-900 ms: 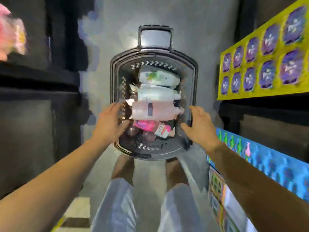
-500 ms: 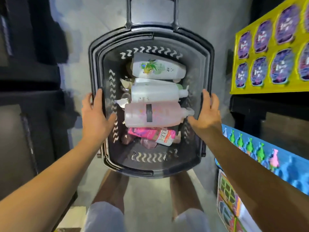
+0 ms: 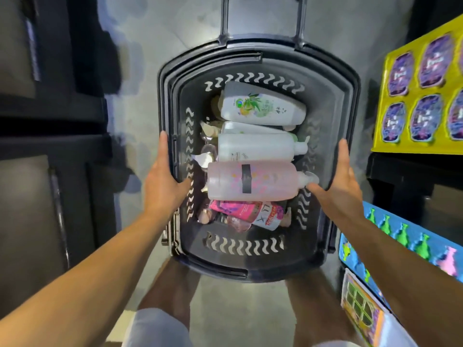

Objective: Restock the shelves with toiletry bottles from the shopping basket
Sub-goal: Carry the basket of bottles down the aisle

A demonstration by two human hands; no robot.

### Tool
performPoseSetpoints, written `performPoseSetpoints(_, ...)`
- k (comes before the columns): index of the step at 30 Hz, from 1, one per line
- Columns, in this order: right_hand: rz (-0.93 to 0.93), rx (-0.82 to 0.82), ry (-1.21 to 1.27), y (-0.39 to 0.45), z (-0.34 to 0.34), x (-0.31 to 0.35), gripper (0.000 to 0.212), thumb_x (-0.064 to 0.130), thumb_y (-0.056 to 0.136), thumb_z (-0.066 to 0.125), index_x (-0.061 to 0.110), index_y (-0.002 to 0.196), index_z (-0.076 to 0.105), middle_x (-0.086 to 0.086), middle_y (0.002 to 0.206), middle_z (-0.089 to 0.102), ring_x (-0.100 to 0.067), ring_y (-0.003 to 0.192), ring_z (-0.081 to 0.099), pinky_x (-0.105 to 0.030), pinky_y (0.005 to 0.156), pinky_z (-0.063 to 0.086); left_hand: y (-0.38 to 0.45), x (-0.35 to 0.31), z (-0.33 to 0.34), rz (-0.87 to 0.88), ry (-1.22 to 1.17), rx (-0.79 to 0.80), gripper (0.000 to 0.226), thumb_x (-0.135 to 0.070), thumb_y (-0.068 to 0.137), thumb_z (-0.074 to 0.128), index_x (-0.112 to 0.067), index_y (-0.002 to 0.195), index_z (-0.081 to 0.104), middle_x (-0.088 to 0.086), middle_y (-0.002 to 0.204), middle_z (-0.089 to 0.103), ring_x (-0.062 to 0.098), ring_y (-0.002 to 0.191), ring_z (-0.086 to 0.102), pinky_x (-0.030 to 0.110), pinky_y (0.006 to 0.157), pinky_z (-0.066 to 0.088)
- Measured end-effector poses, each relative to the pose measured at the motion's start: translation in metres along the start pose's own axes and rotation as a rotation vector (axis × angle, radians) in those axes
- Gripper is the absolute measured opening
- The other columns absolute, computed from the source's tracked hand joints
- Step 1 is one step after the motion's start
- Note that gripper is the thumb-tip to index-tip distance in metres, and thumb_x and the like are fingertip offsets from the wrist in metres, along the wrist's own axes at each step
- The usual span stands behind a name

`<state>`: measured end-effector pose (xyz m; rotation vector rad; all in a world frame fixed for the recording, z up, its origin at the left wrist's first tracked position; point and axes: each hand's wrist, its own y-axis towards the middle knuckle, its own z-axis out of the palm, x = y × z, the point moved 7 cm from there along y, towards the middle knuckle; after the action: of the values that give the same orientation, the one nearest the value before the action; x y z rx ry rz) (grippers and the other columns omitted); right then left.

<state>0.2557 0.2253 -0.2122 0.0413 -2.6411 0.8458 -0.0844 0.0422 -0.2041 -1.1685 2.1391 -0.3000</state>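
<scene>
Basket, black plastic with wavy slots, sits between both hands. Left hand grips basket's left rim, right hand grips its right rim, thumbs inside. Pink pump bottle lies mid-basket; white pump bottle just beyond it; white leaf-print bottle farthest.

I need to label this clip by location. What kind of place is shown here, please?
Most likely a shop aisle. A black shopping basket full of toiletry bottles such as the pink pump bottle sits between dark shelves, and packaged goods in a yellow display line the right side.
</scene>
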Motion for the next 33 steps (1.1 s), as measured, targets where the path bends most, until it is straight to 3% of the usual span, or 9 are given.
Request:
performPoseSetpoints(3, -0.003, 0.038, 0.024, 0.004, 0.000, -0.002, 0.113, 0.029, 0.080, 0.077, 0.065, 0.139, -0.012, -0.013, 0.143, 0.047, -0.038, 0.115, 0.054, -0.042, 0.082, 0.044, 0.000, 0.002, -0.001, -0.026, -0.011, 0.011, 0.106, -0.023, 0.080, 0.072, -0.054, 0.147, -0.005, 0.009, 0.111, 0.066, 0.031, 0.080, 0.065, 0.049, 0.076, 0.057)
performPoseSetpoints(7, 0.013, 0.086, 0.024, 0.006, -0.001, 0.001, 0.113, 0.027, 0.081, 0.075, 0.068, 0.138, -0.014, -0.018, 0.121, 0.057, -0.037, 0.095, 0.057, -0.036, 0.072, 0.039, 0.002, 0.001, -0.002, -0.092, -0.047, 0.048, 0.110, -0.012, 0.078, 0.069, -0.062, 0.143, -0.004, 0.003, 0.091, 0.067, 0.029, 0.070, 0.064, 0.047, 0.067, 0.058)
performPoseSetpoints(13, 0.029, 0.113, -0.074, 0.014, -0.024, 0.021, 0.113, 0.036, 0.080, 0.074, 0.064, 0.139, -0.017, -0.008, 0.087, 0.056, -0.022, 0.065, 0.054, -0.033, 0.059, 0.043, 0.018, -0.019, -0.024, -0.098, -0.029, 0.052, 0.106, -0.011, 0.074, 0.065, -0.063, 0.143, 0.002, 0.000, 0.077, 0.061, 0.029, 0.070, 0.061, 0.043, 0.071, 0.056)
performPoseSetpoints(20, -0.055, 0.121, -0.064, -0.022, -0.078, 0.066, 0.110, 0.036, 0.081, 0.075, 0.058, 0.144, -0.012, -0.004, 0.083, 0.056, -0.023, 0.070, 0.053, -0.033, 0.063, 0.041, -0.005, -0.043, -0.089, -0.077, -0.079, 0.039, 0.105, -0.010, 0.078, 0.070, -0.057, 0.146, 0.006, 0.003, 0.084, 0.064, 0.024, 0.072, 0.062, 0.038, 0.074, 0.054)
performPoseSetpoints(24, -0.113, 0.113, -0.092, -0.040, -0.131, 0.122, 0.112, 0.038, 0.079, 0.077, 0.054, 0.145, -0.012, -0.004, 0.090, 0.057, -0.024, 0.072, 0.054, -0.034, 0.062, 0.045, -0.017, -0.072, -0.151, -0.049, -0.102, 0.017, 0.103, -0.010, 0.078, 0.071, -0.049, 0.150, 0.009, 0.017, 0.100, 0.068, 0.036, 0.084, 0.064, 0.046, 0.083, 0.054)
performPoseSetpoints(28, -0.164, 0.078, -0.188, -0.055, -0.194, 0.186, 0.115, 0.038, 0.078, 0.078, 0.048, 0.148, -0.012, -0.004, 0.085, 0.057, -0.022, 0.066, 0.052, -0.033, 0.057, 0.041, -0.019, -0.109, -0.227, 0.006, -0.129, -0.021, 0.102, -0.008, 0.076, 0.067, -0.046, 0.152, 0.012, 0.021, 0.104, 0.067, 0.042, 0.085, 0.062, 0.048, 0.081, 0.053)
performPoseSetpoints(33, -0.223, 0.039, -0.178, -0.046, -0.264, 0.264, 0.113, 0.036, 0.077, 0.079, 0.041, 0.152, -0.005, -0.015, 0.096, 0.064, -0.030, 0.074, 0.057, -0.037, 0.062, 0.048, 0.006, -0.162, -0.312, 0.044, -0.082, -0.054, 0.105, -0.009, 0.073, 0.069, -0.046, 0.152, 0.010, 0.013, 0.082, 0.067, 0.034, 0.070, 0.061, 0.042, 0.067, 0.052)
